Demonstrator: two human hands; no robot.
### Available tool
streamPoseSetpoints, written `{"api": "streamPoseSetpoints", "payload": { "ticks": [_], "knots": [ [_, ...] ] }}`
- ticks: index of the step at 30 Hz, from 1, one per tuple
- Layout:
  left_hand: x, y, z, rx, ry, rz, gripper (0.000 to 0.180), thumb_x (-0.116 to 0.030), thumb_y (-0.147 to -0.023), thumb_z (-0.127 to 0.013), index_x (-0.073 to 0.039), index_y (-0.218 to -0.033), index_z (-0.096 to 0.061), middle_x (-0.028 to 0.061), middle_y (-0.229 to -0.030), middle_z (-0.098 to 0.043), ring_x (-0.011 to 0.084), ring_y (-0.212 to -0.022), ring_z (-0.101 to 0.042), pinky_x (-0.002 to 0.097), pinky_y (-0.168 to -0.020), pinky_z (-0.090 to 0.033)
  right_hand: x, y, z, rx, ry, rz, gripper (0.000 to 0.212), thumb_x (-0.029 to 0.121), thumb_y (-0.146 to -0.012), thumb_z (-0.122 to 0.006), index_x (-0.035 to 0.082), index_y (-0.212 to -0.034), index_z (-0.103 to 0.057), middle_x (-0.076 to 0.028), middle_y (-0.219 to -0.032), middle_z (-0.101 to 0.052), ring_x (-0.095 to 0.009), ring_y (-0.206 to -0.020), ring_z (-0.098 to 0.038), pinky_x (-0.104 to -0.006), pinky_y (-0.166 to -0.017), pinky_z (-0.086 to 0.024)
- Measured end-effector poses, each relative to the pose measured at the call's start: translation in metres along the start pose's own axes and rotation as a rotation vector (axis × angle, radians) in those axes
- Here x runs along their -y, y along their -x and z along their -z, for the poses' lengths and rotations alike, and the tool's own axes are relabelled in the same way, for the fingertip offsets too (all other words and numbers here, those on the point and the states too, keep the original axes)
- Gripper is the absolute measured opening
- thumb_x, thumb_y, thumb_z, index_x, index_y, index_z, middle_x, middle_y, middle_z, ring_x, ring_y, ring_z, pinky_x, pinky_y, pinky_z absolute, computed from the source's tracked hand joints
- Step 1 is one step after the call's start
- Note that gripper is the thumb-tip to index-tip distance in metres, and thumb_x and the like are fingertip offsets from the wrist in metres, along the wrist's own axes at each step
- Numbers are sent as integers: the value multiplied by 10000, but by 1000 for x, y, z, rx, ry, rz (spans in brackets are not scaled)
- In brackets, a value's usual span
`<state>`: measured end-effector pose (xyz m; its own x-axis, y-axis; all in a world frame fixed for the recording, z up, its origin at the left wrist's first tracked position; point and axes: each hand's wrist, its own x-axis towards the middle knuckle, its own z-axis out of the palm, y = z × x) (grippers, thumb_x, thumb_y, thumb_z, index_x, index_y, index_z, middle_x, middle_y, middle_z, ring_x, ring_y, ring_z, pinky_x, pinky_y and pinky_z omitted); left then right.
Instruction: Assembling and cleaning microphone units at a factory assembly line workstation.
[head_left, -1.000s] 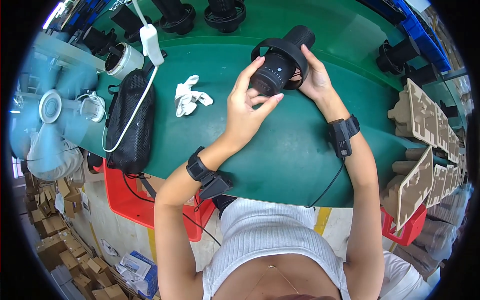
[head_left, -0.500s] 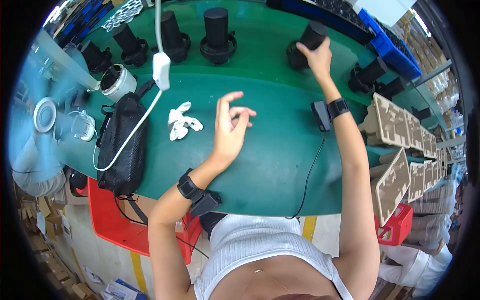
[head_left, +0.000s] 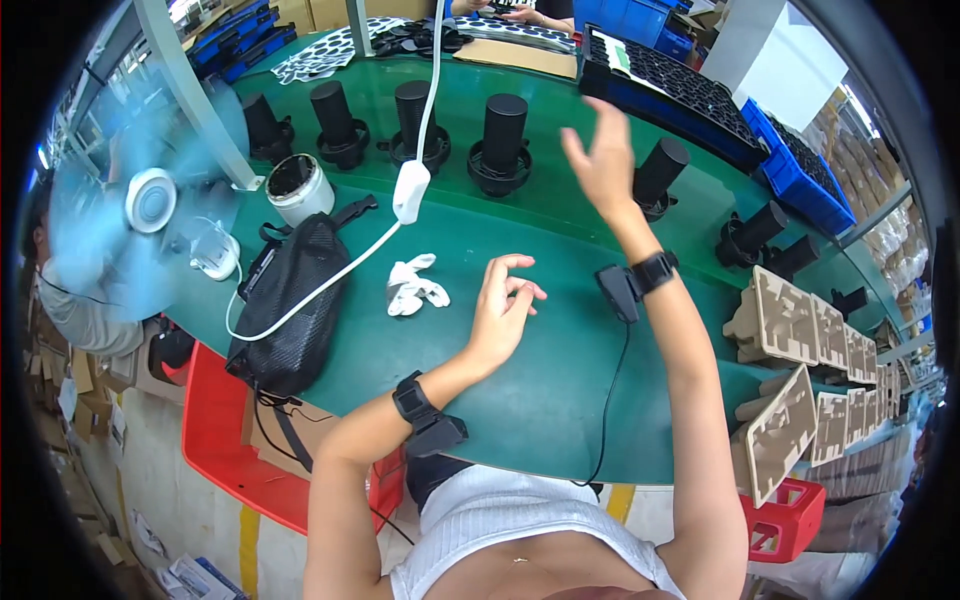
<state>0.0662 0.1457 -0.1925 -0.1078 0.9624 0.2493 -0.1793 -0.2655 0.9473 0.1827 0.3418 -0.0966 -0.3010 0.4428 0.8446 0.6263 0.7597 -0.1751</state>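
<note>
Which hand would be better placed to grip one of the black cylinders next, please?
Probably the right hand: it is open and empty, stretched out beside a black cylinder. The left hand, also empty, is farther back over the green table, nearer the white cloth.

At least seven black cylinders can be counted, tbh
Also spotted: one white tub, one mesh bag, one fan

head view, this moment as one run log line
left hand: empty, fingers bent, over green table | right hand: empty, fingers spread, near black cylinder | white cloth: crumpled on table | black bag: left of cloth
</note>
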Motion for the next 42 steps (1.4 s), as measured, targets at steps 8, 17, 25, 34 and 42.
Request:
{"api": "streamPoseSetpoints", "payload": {
  "ticks": [8, 17, 25, 34, 42],
  "knots": [
    [17, -12, 3, -25, 4, 64, 250, 9, -875, -467, -9, -1118, -409, 106, -1046, -484, 132, -805, -584, 246, -621, -488, 26, 28, -102, 144, -317, -400, 919, 237, -577, -831, -38, -1281, -307, -257, -1251, -448, -383, -1112, -496, -423, -937, -412],
    [7, -10, 4, -215, -315, -92, 617, -75, -831, -612, -44, -1328, -247, 159, -1302, -289, 254, -1057, -488, 337, -862, -444, 14, 59, -19, -82, -1326, -1182, 466, 282, -726, -755, 33, -1045, -522, -77, -931, -612, -167, -829, -606, -296, -747, -493],
    [3, -6, -8, 59, -133, -24, 856, 21, -734, -708, -68, -1361, -132, 160, -1337, -250, 186, -1010, -517, 257, -717, -488, 31, 131, 14, 95, -1760, -1493, 550, 434, -758, -679, 53, -1125, -528, -130, -1033, -599, -253, -940, -591, -395, -840, -485],
    [-4, -1, -11, 101, -695, -325, 683, 68, -673, -714, -71, -1263, -399, 134, -1252, -328, 179, -946, -484, 238, -644, -447, 23, 136, 16, 196, -1758, -1545, 585, 449, -746, -683, 57, -1141, -504, -140, -1060, -573, -268, -971, -576, -420, -868, -472],
    [-4, 1, -10, 113, -683, -275, 666, 62, -676, -715, -82, -1247, -402, 132, -1257, -321, 160, -911, -480, 235, -655, -440, 22, 135, 8, 160, -1838, -1455, 585, 498, -864, -500, -5, -1163, -494, -183, -1083, -585, -274, -969, -594, -385, -892, -476]
  ]
}}
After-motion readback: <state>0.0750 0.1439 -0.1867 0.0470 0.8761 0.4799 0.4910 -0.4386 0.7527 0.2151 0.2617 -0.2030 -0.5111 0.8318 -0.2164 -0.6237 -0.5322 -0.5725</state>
